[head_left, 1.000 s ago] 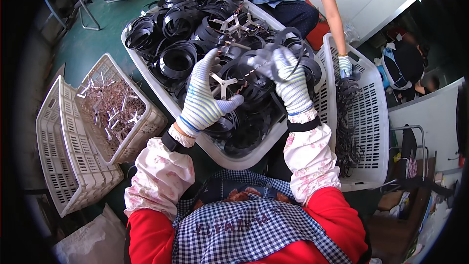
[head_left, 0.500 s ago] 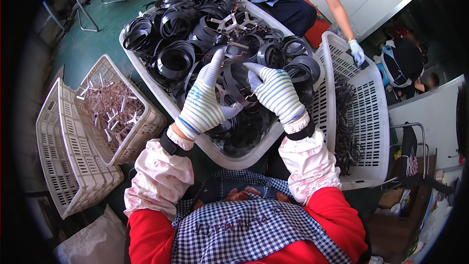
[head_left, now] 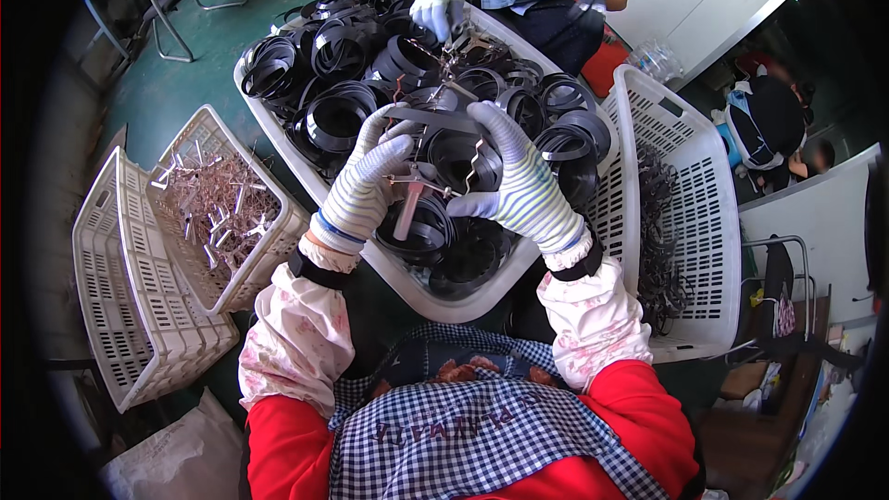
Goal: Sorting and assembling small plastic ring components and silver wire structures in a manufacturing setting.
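Observation:
My left hand (head_left: 359, 190), in a striped white glove, has its fingers bent round the left side of a dark flat band (head_left: 440, 118). Opposite it, my right hand (head_left: 528, 187), gloved alike, curves its fingers and thumb round the band's right side. Between the hands hangs a pale metal piece (head_left: 407, 210) with thin coppery wires, one of them wavy beside my right palm. Whether the wires are fixed to the band I cannot tell. Below lies a white crate (head_left: 435, 304) heaped with coiled black strips (head_left: 335, 118).
A co-worker's gloved hand (head_left: 439, 6) reaches over wired metal pieces on the heap. On the left, a white basket (head_left: 209, 117) holds wires and metal pieces, beside another basket (head_left: 102, 259). A tall white basket (head_left: 708, 241) with dark strips stands right.
My hands have turned and spread round the band, bringing the metal piece and wires into sight between them. The co-worker's hand has left the right basket; a gloved hand now reaches over the heap.

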Demonstrator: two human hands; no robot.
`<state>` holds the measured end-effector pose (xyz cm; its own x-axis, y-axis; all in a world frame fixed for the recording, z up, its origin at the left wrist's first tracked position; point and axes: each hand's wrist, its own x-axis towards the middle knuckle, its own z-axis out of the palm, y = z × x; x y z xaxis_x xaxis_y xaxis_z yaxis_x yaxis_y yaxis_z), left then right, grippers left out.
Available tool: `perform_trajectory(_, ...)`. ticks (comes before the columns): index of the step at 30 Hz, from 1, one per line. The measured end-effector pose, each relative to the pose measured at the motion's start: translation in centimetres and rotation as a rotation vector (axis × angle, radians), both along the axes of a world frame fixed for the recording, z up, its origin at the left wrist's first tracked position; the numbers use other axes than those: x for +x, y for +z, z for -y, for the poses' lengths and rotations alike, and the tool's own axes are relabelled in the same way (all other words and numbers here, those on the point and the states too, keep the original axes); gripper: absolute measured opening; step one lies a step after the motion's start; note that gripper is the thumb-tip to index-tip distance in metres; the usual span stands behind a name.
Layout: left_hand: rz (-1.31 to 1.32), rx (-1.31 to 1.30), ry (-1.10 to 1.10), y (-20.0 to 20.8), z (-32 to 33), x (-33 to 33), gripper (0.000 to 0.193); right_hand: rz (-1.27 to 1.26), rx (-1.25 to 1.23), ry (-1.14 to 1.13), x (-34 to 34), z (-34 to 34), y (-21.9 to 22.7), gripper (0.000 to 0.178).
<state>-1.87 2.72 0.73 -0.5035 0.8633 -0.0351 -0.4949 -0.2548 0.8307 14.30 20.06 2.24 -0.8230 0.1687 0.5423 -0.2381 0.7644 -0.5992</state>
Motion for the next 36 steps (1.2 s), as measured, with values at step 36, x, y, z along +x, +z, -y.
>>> perform_trajectory(36,0.338,0.195,-0.139,-1.9,0.1,-0.1,0.055,0.006,-0.261,0.037,-1.2,1.2,-1.8,0.075)
